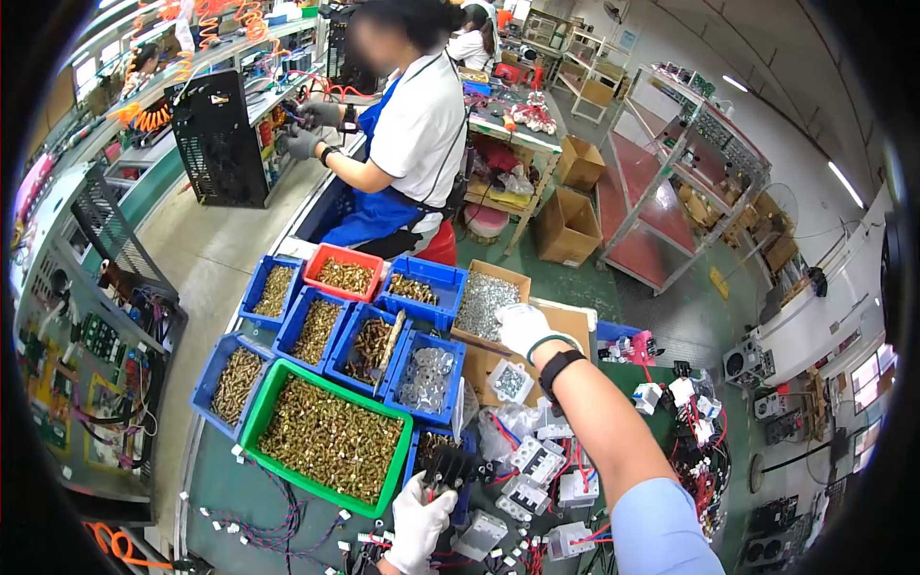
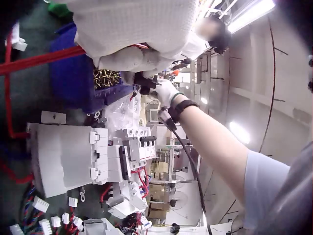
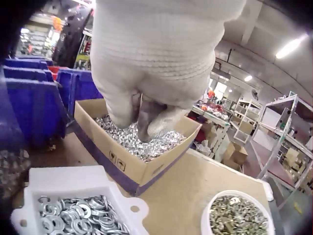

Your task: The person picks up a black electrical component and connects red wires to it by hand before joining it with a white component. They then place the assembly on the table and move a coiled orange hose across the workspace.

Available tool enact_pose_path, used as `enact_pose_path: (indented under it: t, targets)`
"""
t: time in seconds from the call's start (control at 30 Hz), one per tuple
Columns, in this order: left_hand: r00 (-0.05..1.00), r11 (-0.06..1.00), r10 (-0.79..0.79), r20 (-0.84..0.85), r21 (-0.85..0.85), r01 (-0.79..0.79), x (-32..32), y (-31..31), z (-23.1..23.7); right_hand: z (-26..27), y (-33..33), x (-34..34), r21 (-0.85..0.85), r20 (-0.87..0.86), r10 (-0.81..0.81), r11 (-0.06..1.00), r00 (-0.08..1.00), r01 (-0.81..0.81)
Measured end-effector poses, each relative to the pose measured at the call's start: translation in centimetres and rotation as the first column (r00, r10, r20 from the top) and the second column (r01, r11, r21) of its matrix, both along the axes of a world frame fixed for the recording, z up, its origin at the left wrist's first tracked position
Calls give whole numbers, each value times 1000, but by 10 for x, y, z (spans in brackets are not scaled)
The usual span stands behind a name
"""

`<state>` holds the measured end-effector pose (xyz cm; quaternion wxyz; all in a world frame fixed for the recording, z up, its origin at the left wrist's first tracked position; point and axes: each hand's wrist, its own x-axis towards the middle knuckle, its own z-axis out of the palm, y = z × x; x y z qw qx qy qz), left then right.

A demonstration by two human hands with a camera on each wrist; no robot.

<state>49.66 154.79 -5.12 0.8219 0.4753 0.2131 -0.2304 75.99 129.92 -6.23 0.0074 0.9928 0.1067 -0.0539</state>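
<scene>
The gloved left hand (image 1: 420,525) (image 2: 134,34) grips a black finned part (image 1: 450,468) (image 2: 145,82) beside the green bin. Over a cardboard box (image 1: 479,268) (image 3: 142,178) of small silver hardware (image 1: 485,305) (image 3: 156,147), the gloved right hand (image 1: 525,331) (image 3: 151,63) points its bent fingers down, with the fingertips close together. Whether anything lies between those fingertips cannot be seen. The right hand (image 2: 165,92) also shows beyond the black part in the left wrist view.
Blue bins (image 1: 207,406), a red bin (image 1: 309,278) and a green bin (image 1: 251,443) hold brass-coloured hardware. A white tray (image 3: 68,179) holds washers; a round tub (image 3: 205,220) stands right of it. Breakers (image 1: 537,462) and wires lie nearby. A person (image 1: 417,125) sits across the bench.
</scene>
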Motion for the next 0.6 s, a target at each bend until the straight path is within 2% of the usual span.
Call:
enact_pose_path:
  t: [0.07,0.1,0.13,0.2,0.23,0.33,0.37,0.4,0.6]
  targets:
    - [990,995,91,106,41,-96,-5,-8,1,-22,9,10,92,187,-4,996,982,-13]
    - [987,993,103,120,46,-109,-5,-9,-2,-31,10,13,30,186,3,1000,982,-9]
    - [988,992,106,110,54,-112,-3,-6,-3,-38,10,17,38,176,5,999,984,-12]
    - [995,995,4,-102,-103,-15,5,1,2,-40,7,25,-34,66,-25,999,997,28]
    - [993,999,-2,-122,-38,-3,6,1,9,-41,6,25,-33,70,-11,999,998,13]
    - [994,999,21,-112,-47,-26,4,0,5,-39,2,16,59,139,-42,998,989,34]
    - [994,999,20,-111,-31,-23,2,0,4,-38,1,15,75,100,-111,992,989,103]
    - [994,999,15,-105,-29,-19,2,-1,3,-36,0,13,78,105,-115,991,988,108]
    - [999,999,22,-34,-43,-23,0,0,0,-31,8,16,-14,-21,-145,989,989,145]
